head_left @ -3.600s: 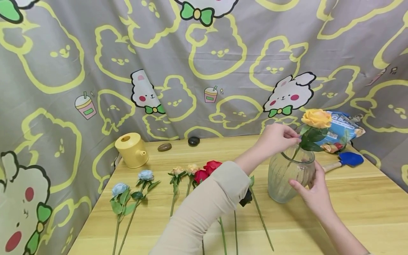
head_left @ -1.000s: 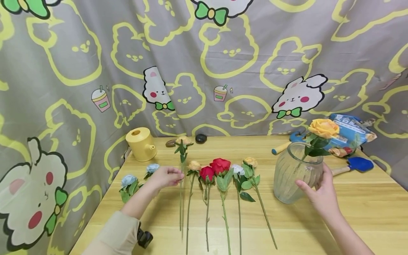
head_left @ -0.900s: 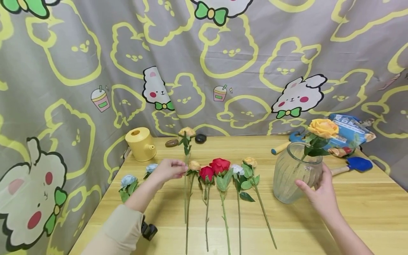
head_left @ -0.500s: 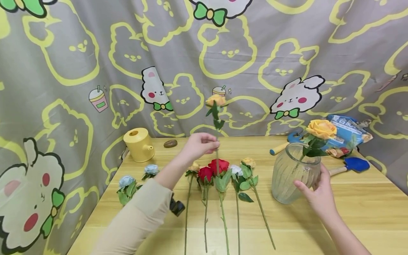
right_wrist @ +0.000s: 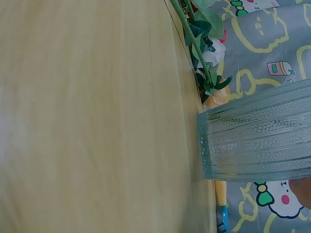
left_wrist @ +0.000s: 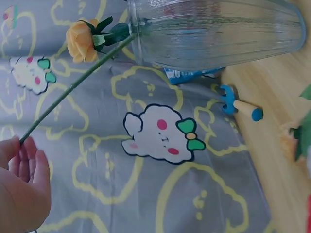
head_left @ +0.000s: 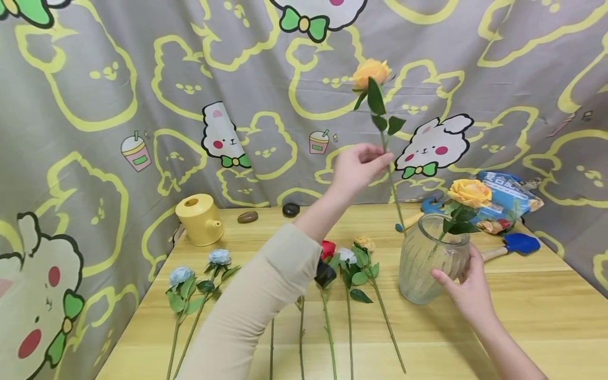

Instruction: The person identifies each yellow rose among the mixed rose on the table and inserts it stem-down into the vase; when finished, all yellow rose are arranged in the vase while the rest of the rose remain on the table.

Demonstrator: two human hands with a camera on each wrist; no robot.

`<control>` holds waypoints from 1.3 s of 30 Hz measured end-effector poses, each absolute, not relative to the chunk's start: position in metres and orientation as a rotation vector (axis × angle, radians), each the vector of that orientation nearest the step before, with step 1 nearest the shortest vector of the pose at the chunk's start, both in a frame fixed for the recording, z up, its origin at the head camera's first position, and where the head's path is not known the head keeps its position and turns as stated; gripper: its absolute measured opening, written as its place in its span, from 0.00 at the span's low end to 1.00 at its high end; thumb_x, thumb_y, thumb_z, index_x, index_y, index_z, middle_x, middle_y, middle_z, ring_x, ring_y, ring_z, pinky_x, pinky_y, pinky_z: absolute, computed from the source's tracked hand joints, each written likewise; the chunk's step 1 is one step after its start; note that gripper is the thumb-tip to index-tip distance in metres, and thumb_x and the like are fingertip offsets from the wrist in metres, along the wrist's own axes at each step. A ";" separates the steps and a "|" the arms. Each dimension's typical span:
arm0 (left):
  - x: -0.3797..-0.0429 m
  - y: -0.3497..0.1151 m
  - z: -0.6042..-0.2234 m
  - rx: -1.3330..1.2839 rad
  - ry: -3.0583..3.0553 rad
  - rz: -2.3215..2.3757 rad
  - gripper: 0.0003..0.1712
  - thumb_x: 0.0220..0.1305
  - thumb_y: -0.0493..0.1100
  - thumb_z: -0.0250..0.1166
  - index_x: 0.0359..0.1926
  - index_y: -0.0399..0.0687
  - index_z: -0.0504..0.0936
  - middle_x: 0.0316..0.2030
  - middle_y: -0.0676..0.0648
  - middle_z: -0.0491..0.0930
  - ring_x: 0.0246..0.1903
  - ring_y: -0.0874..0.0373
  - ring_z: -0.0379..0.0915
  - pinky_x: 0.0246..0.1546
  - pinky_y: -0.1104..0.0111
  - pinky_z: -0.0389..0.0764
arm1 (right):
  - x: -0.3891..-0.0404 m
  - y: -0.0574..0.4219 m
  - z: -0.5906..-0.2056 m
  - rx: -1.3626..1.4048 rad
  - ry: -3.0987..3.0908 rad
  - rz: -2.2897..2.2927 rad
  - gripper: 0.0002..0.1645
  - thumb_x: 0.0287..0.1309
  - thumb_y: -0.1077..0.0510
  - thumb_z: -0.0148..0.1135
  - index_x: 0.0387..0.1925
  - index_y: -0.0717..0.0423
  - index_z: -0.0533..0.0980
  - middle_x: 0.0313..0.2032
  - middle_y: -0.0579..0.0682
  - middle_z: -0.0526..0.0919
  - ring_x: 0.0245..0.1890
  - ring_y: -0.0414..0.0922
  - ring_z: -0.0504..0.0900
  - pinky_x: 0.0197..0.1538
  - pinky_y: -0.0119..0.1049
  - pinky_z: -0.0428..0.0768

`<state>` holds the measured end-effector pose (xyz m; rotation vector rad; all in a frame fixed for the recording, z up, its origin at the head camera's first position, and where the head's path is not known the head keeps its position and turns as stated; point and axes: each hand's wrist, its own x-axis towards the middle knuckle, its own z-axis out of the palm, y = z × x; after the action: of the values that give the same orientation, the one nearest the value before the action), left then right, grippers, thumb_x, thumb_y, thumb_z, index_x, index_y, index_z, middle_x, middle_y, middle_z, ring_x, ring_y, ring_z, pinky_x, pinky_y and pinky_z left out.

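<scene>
My left hand (head_left: 358,168) pinches the stem of a yellow-orange rose (head_left: 371,74) between thumb and fingers, well above the table. Bloom up, the rose leans a little; its stem's lower end is close to the left of the glass vase (head_left: 420,272) rim. In the left wrist view the stem (left_wrist: 73,87) overlaps the rim, and whether they touch I cannot tell. A second yellow rose (head_left: 470,193) stands in the vase, leaning right. My right hand (head_left: 470,290) holds the vase's right side, thumb in front, other fingers partly hidden behind the glass.
Two blue flowers (head_left: 220,257) lie at left; several more lie mid-table, including a white one (head_left: 348,256), partly behind my left sleeve. A yellow watering can (head_left: 199,221) and two stones (head_left: 291,210) stand behind. Near the vase are a blue shovel (head_left: 521,244), a small rake (head_left: 410,221) and a blue bag (head_left: 505,195).
My left hand took up the rose from the left of the row after leaving the first rose in the vase. It has carried it up and right, towards the vase. My right hand stays on the vase.
</scene>
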<state>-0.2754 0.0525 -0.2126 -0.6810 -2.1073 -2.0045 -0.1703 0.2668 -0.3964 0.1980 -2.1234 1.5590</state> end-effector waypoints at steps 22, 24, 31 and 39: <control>-0.270 0.113 -0.258 -0.668 -2.332 -1.847 0.07 0.53 0.43 0.67 0.31 0.44 0.81 0.23 0.56 0.79 0.23 0.70 0.72 0.25 0.80 0.74 | -0.171 0.268 -0.399 0.230 -2.079 1.569 0.50 0.47 0.75 0.60 0.67 0.52 0.46 0.56 0.50 0.62 0.54 0.35 0.64 0.54 0.18 0.62; -0.268 0.114 -0.265 -0.686 -2.383 -1.791 0.07 0.53 0.43 0.67 0.31 0.45 0.82 0.23 0.57 0.78 0.23 0.71 0.72 0.25 0.80 0.73 | -0.171 0.267 -0.399 0.241 -2.073 1.569 0.50 0.47 0.76 0.60 0.67 0.52 0.47 0.56 0.51 0.62 0.54 0.35 0.64 0.53 0.18 0.63; -0.264 0.117 -0.280 -0.744 -2.528 -1.609 0.08 0.55 0.46 0.65 0.35 0.49 0.83 0.24 0.60 0.79 0.24 0.74 0.71 0.24 0.82 0.71 | -0.172 0.267 -0.400 0.295 -2.036 1.576 0.51 0.45 0.78 0.60 0.67 0.53 0.47 0.57 0.52 0.61 0.56 0.34 0.63 0.54 0.18 0.62; -0.264 0.121 -0.285 -0.765 -2.526 -1.645 0.10 0.54 0.44 0.66 0.36 0.47 0.84 0.27 0.57 0.82 0.24 0.74 0.72 0.26 0.83 0.72 | -0.173 0.268 -0.399 0.311 -2.043 1.565 0.52 0.45 0.78 0.59 0.67 0.54 0.46 0.59 0.56 0.60 0.57 0.34 0.62 0.55 0.18 0.61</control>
<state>-0.2637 0.1209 -0.2848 -0.7651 -2.5260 -1.6452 -0.1727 0.2678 -0.3993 0.3111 -2.0426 1.5649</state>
